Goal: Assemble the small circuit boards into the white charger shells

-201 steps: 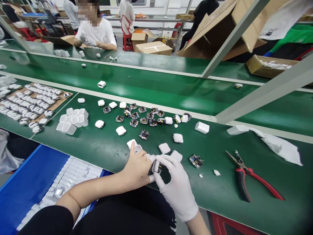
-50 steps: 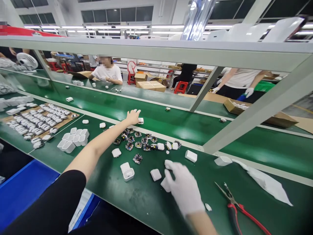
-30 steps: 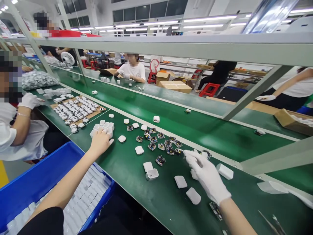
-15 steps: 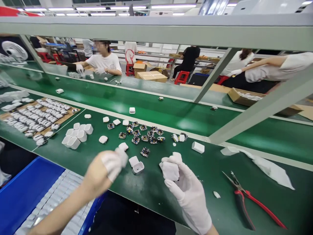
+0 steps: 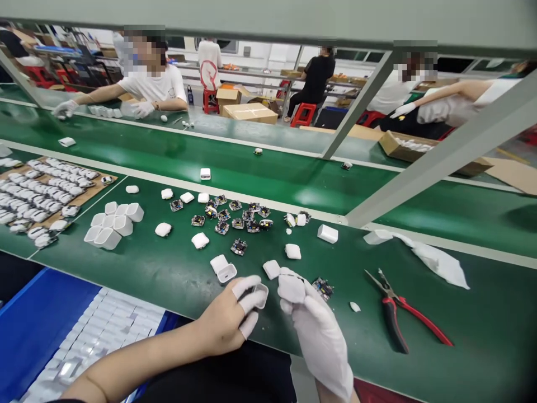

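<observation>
My left hand (image 5: pixel 237 313), with white covers on some fingers, is closed round a small white plastic housing (image 5: pixel 262 296), its open end facing right. Close by on the right, my white-gloved right hand (image 5: pixel 312 319) pinches a white rounded cover piece (image 5: pixel 291 289); whether a board sits inside it is hidden. Another white piece (image 5: pixel 272 270) lies just beyond my right fingertips. A bare circuit board (image 5: pixel 323 288) rests beside that hand. Two white housings (image 5: pixel 226 273) sit together beyond my left hand, and a lone board (image 5: pixel 239 247) lies farther off.
Several small boards (image 5: pixel 238 223) are scattered across the green bench. Grouped white housings (image 5: pixel 114 225) and a cardboard sheet with rows of white parts (image 5: pixel 42 193) are at left. Red-handled pliers (image 5: pixel 392 308) lie right. A blue bin (image 5: pixel 31 324) stands below. Co-workers sit beyond the slanted post (image 5: pixel 444 162).
My left hand has come right, close to my right hand, and now shows a white housing in its fingers. My right hand still holds a white piece. The camera view has tilted down.
</observation>
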`<action>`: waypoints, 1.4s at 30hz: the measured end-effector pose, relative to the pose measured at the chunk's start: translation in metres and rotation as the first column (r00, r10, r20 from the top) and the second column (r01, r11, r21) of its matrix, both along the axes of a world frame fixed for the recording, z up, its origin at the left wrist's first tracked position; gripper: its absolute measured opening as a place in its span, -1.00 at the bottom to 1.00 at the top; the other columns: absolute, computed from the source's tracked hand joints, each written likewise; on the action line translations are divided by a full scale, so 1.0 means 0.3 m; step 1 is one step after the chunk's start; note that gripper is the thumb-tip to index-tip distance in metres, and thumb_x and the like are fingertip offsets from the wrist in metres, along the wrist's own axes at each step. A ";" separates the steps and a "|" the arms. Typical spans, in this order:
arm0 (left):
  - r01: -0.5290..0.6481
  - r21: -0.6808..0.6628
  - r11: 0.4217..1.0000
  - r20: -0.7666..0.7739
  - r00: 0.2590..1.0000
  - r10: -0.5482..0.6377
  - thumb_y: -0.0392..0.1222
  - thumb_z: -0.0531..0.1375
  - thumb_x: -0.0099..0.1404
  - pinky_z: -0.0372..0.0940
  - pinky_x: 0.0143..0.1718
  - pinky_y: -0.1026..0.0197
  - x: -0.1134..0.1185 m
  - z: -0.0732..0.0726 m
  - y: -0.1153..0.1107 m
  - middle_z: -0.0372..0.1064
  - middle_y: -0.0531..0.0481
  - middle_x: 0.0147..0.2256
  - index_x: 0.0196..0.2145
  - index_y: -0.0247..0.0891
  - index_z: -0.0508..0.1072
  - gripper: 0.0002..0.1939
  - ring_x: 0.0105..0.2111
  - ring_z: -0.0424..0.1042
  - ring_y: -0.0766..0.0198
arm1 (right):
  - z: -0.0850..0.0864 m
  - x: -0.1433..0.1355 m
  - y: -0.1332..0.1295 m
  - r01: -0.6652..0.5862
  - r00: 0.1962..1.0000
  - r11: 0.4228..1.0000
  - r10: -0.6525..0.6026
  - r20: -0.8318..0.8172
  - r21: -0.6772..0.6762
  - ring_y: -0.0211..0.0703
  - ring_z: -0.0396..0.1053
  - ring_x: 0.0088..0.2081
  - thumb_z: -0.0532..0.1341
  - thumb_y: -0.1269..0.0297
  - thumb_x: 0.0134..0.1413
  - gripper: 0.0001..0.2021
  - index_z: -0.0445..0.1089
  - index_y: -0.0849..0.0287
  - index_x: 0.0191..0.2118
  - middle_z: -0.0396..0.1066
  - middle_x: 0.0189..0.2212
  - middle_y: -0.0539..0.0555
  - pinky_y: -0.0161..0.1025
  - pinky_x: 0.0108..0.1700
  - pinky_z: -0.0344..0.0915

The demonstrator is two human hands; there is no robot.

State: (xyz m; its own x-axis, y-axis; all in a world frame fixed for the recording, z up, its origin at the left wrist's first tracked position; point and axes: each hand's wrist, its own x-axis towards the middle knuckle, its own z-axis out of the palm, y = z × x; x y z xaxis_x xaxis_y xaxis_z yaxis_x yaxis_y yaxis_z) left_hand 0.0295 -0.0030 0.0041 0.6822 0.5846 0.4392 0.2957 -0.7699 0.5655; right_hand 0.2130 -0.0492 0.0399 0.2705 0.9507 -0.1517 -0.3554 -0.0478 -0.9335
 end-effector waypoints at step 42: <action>-0.208 -0.502 0.839 -0.358 0.934 0.017 -0.06 0.29 0.16 0.12 -0.41 0.29 0.032 0.025 0.067 0.41 0.11 -0.40 -0.14 -0.15 0.41 -0.68 -0.40 0.42 0.23 | -0.059 0.017 -0.017 -0.293 0.514 0.952 0.077 0.854 0.090 -0.01 0.44 0.03 0.24 0.38 0.07 -0.57 0.38 0.05 0.10 0.46 0.01 0.13 -0.02 0.10 0.40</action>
